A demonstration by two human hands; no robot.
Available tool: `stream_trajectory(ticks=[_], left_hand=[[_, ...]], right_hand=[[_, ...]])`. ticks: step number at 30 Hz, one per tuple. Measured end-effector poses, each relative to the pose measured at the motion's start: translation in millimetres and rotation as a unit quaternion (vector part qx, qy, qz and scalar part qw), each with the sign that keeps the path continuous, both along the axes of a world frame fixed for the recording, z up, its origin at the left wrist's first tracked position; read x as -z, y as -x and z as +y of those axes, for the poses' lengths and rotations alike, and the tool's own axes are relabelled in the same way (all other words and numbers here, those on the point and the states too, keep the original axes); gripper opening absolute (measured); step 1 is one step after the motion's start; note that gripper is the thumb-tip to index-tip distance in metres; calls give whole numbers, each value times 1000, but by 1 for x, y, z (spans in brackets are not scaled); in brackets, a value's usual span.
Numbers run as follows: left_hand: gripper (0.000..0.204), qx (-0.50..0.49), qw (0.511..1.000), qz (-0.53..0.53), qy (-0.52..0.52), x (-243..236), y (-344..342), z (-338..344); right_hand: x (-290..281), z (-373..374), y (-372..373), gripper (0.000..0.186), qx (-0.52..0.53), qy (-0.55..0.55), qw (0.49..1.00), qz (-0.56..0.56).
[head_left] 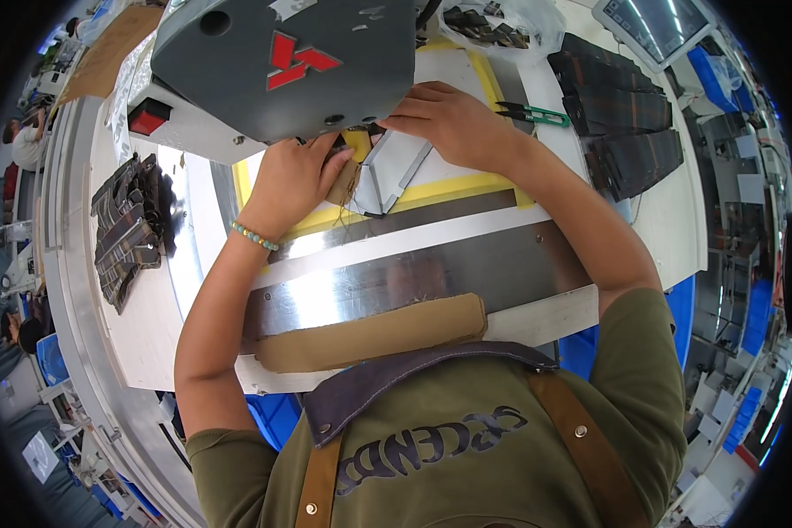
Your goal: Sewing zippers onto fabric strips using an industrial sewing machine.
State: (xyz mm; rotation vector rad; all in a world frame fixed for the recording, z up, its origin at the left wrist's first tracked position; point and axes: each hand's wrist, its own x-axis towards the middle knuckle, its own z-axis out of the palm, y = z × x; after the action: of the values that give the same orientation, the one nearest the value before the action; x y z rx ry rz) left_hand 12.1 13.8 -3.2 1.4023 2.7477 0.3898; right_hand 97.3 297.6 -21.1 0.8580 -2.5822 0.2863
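Observation:
My left hand (pixel 295 180) is at the work area under the head of a grey sewing machine (pixel 282 70). Its thumb and fingers close on a small brown piece of fabric (pixel 345 180) with loose threads; some fingertips are hidden by the machine head. Beside that piece lies a light grey, angled flat piece (pixel 396 167) with dark edges. My right hand (pixel 449 123) rests at its far end, fingers stretched forward and lying low. The machine head covers part of those fingertips. The needle cannot be seen.
Folded plaid cloth (pixel 130 229) lies at left; stacked dark plaid pieces (pixel 620 114) lie at right. Green-handled thread snips (pixel 534 114) sit past my right wrist. Yellow tape (pixel 317 220) borders the work area. A cardboard strip (pixel 374 334) lines the front edge. A screen (pixel 656 31) stands far right.

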Motion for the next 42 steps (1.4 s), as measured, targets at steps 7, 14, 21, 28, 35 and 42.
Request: stream_trajectory(ticks=[7, 14, 21, 28, 35, 42], left_hand=[[37, 35, 996, 45, -61, 7, 4, -4], [36, 12, 999, 2, -36, 3, 3, -2], [37, 19, 999, 36, -35, 10, 0, -6], [51, 66, 990, 73, -103, 7, -15, -17], [51, 68, 989, 71, -110, 6, -17, -18], [51, 65, 990, 61, -107, 7, -16, -20]], right_hand=[[-4, 1, -1, 31, -15, 23, 995, 95], [-7, -3, 1, 42, -35, 4, 995, 92], [-13, -14, -6, 50, -3, -81, 994, 73], [-15, -29, -32, 53, 96, -119, 988, 20], [-15, -27, -32, 51, 103, -124, 987, -6], [-13, -28, -30, 49, 92, -85, 992, -26]])
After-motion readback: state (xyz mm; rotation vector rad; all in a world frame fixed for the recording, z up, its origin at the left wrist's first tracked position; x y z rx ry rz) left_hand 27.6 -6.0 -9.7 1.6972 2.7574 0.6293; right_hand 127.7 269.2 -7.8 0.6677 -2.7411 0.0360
